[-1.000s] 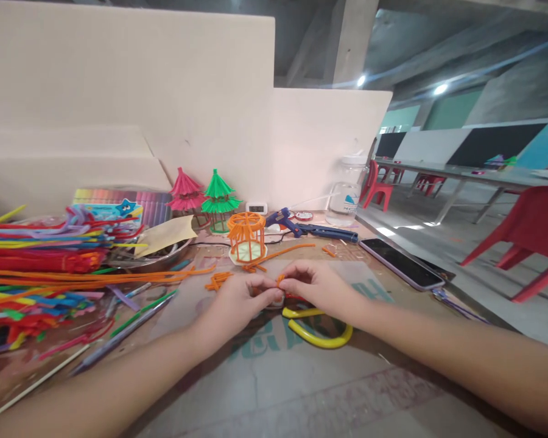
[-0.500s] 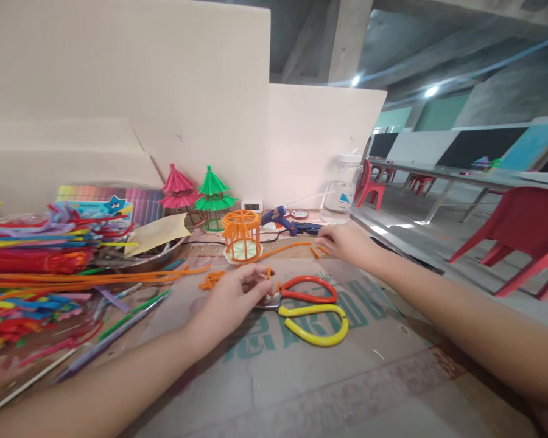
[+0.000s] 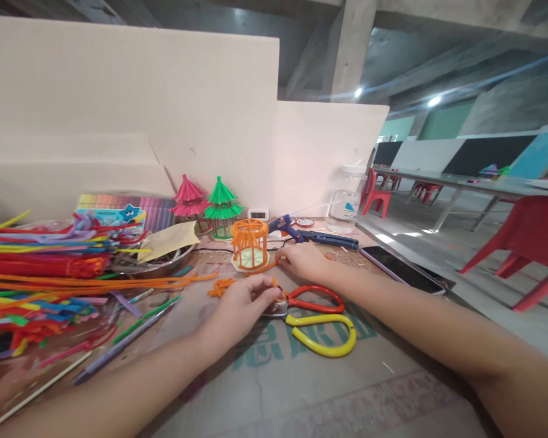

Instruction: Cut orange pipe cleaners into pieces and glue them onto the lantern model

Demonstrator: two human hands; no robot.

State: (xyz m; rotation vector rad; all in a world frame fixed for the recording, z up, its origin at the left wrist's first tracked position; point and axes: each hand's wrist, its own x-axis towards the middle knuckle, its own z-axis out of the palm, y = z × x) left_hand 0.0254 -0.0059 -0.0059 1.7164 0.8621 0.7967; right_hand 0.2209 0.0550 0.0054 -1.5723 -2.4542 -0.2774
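Observation:
My left hand [image 3: 244, 304] is closed, with a short orange pipe cleaner piece [image 3: 276, 283] between thumb and fingers. It rests beside scissors [image 3: 324, 333] with one red and one yellow handle loop, the blades partly hidden by the hand. Just beyond it, my right hand [image 3: 307, 263] has its fingertips pinched on a longer orange pipe cleaner [image 3: 268, 267]. This strand lies by the foot of a small orange pipe cleaner pavilion [image 3: 250, 243] with a pale round base. A small heap of cut orange pieces [image 3: 221, 286] lies left of my left hand.
Bundles of coloured pipe cleaners [image 3: 41, 264] fill the left side, near a metal bowl [image 3: 178, 263]. Behind stand a pink pavilion [image 3: 189, 198] and a green one [image 3: 219, 204]. A glue gun [image 3: 285, 227], a water bottle [image 3: 344, 204] and a phone [image 3: 402, 269] are towards the right.
My right hand has moved left and nearer, from the short orange pieces to the longer orange pipe cleaner. The left hand keeps its pinch by the scissors. The view has tilted up slightly.

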